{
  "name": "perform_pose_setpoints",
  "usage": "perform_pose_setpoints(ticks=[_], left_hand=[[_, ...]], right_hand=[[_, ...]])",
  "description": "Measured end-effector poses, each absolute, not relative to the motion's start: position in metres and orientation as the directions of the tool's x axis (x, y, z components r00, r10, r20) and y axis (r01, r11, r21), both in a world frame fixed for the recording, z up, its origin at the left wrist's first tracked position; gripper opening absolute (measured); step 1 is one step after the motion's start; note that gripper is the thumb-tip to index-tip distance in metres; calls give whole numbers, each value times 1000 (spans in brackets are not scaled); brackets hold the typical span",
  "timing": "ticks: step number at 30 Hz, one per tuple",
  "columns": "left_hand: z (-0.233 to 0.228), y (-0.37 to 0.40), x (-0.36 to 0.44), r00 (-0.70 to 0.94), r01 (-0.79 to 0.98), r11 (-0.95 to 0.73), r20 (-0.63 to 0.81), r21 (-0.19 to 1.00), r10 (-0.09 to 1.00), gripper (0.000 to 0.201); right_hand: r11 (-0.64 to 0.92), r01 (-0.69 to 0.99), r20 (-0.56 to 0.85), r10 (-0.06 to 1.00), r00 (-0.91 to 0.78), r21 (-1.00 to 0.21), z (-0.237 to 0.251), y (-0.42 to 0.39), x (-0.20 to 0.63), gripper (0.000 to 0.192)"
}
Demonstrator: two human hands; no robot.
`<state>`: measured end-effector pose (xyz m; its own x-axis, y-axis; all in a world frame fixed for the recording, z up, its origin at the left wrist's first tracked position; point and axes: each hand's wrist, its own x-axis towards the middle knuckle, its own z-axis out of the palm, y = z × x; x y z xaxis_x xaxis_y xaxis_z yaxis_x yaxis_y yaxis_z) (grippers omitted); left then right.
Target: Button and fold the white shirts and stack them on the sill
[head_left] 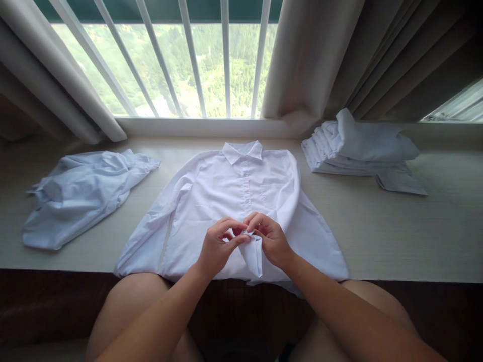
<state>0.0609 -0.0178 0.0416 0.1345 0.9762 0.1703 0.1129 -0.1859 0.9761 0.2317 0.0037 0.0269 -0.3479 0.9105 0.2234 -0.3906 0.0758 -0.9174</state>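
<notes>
A white long-sleeved shirt (pixel 222 196) lies spread front side up, its collar toward the window and its lower edge at the near edge of the ledge. Over its lower middle, my left hand (pixel 222 241) and my right hand (pixel 269 241) meet, both closed in a pinch on the shirt's front edge. A folded flap of white cloth (pixel 253 256) hangs below the fingertips. Whether a button lies between the fingers is hidden. Buttons and ruffled placket run from the collar down to the hands.
A loosely bunched white shirt (pixel 86 193) lies at the left of the pale ledge (pixel 377 236). At the right stands a stack of folded white shirts (pixel 358 151). Behind are a barred window (pixel 204 70) and grey curtains (pixel 309 55). My knees touch the near edge.
</notes>
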Motion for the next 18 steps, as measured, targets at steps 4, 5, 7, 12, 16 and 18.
perform_pose_setpoints(ticks=[4,5,7,12,16,18], left_hand=[[41,-17,58,150,127,-205,185,971,971,12],[41,-17,57,152,141,-213,191,967,970,13],[41,-17,56,158,176,-237,211,955,965,13],[41,-15,54,171,251,-324,287,912,942,12],[40,-15,54,173,281,-370,332,886,927,11],[39,-16,55,170,287,-379,343,880,924,11]], right_hand=[[76,-355,201,923,-329,-932,26,5,233,13],[76,-345,197,923,-331,-936,27,6,233,14],[86,-321,199,920,-338,-943,28,7,235,14],[184,-240,262,899,-351,-953,33,8,239,9],[223,-193,280,892,-355,-956,35,8,241,10],[224,-181,278,886,-372,-958,36,8,243,12]])
